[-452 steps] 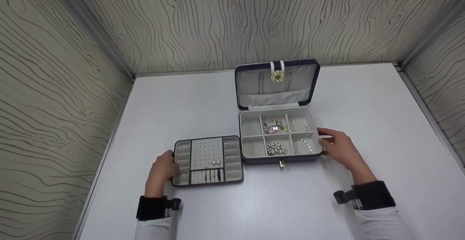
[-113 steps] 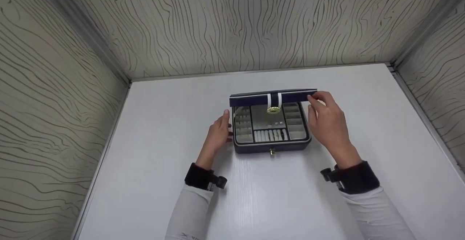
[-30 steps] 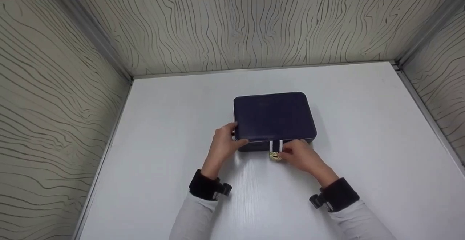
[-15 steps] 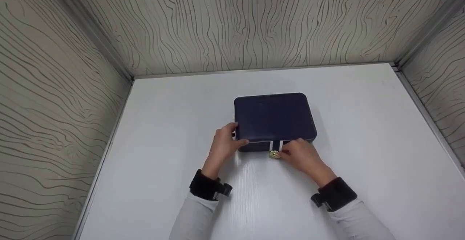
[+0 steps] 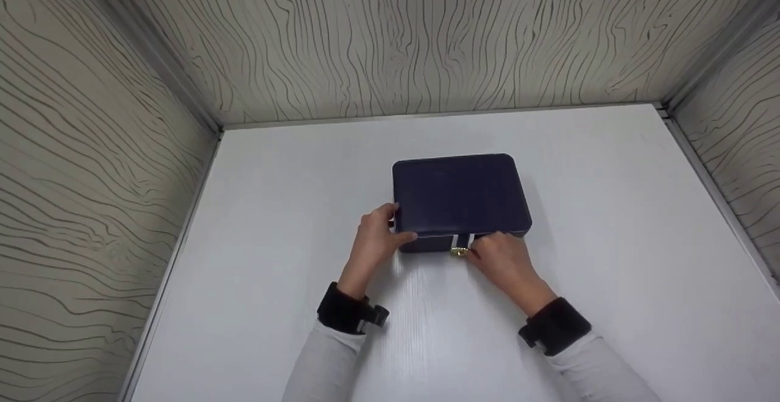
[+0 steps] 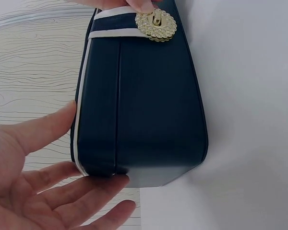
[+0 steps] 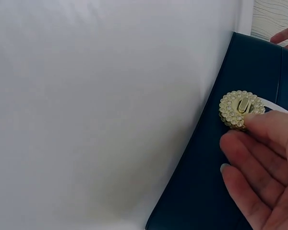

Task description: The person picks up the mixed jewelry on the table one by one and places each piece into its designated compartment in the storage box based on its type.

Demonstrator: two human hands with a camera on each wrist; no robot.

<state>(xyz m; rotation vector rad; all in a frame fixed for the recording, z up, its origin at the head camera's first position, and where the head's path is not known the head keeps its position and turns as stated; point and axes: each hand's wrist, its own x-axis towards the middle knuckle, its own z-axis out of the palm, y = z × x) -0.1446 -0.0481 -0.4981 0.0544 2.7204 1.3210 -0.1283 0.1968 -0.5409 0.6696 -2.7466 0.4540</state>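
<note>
A dark blue jewelry box [image 5: 461, 195] stands on the table with its lid down; its contents are hidden. From the lid a blue strap with white edges hangs over the front, ending in a round gold clasp [image 5: 459, 251] set with small stones. My right hand [image 5: 503, 262] holds the clasp by its edge, thumb on its face, as the right wrist view shows. A gold knob [image 7: 244, 105] pokes through the clasp's middle. At the box's front left corner rests my left hand [image 5: 373, 240], thumb against the lid edge, fingers [image 6: 86, 196] on the side.
The white table [image 5: 292, 207] surrounds the box on all sides. Panels with a wood-grain pattern [image 5: 390, 42] rise behind it and at left and right. Each wrist wears a black band [image 5: 341, 309] with a small camera.
Earlier the box stood open, its tray beside it; then the tray was inside and the lid half lowered. Now the lid is down, and the clasp has moved against the front over the knob.
</note>
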